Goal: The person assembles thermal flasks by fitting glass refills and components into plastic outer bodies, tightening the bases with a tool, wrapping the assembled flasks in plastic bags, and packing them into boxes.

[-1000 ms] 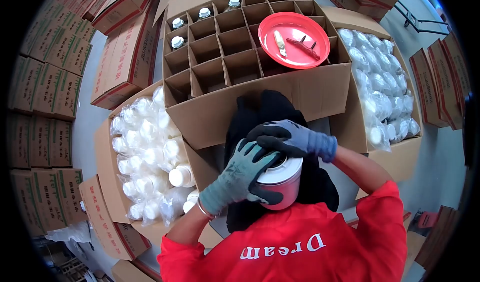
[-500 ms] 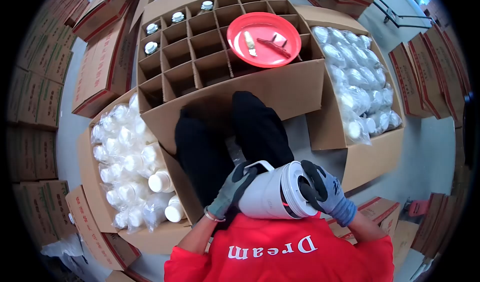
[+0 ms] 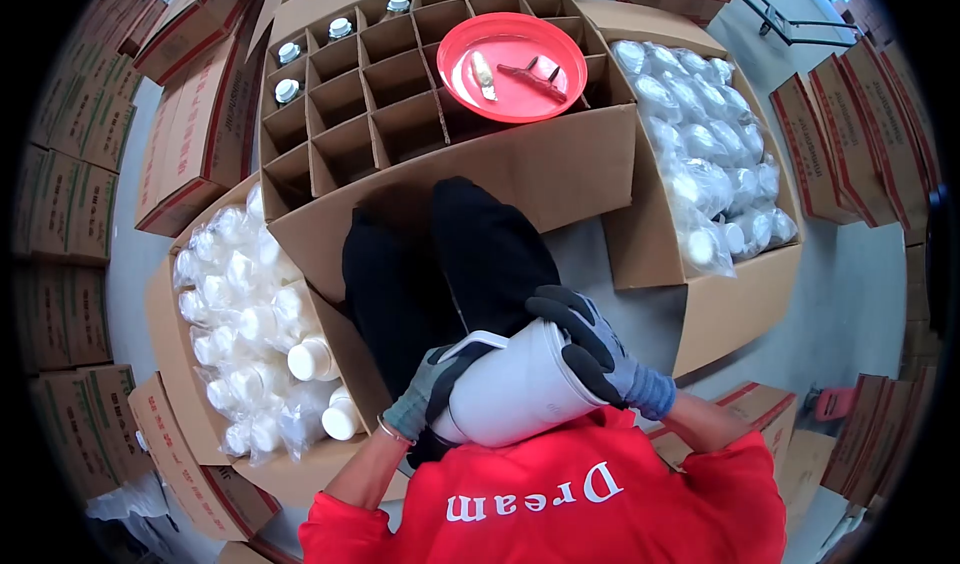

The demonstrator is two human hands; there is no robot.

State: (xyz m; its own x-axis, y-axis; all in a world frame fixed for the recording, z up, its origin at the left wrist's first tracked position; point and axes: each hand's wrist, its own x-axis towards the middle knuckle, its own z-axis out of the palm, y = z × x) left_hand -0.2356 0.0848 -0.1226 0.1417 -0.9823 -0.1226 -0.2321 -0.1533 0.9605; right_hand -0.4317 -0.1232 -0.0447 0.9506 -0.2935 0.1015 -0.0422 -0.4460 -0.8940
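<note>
A large white jug with a side handle lies tilted across my lap, its top end toward the right. My left hand, in a grey-green and black glove, is closed round the handle side of the jug. My right hand, in a blue-grey and black glove, grips the lid end, its fingers wrapped over the rim. This hand hides most of the lid and the jug's opening. In front of my knees, a divided carton holds several capped bottles in its far left cells.
A red plate with a pale root-like piece and a reddish-brown branched piece rests on the dividers. Cartons of plastic-wrapped white-capped bottles stand at left and right. Stacked cartons line the sides.
The jug has turned so its top end points more up and right, away from me. My right hand has shifted up and left with it. The dark gap at the lid no longer shows.
</note>
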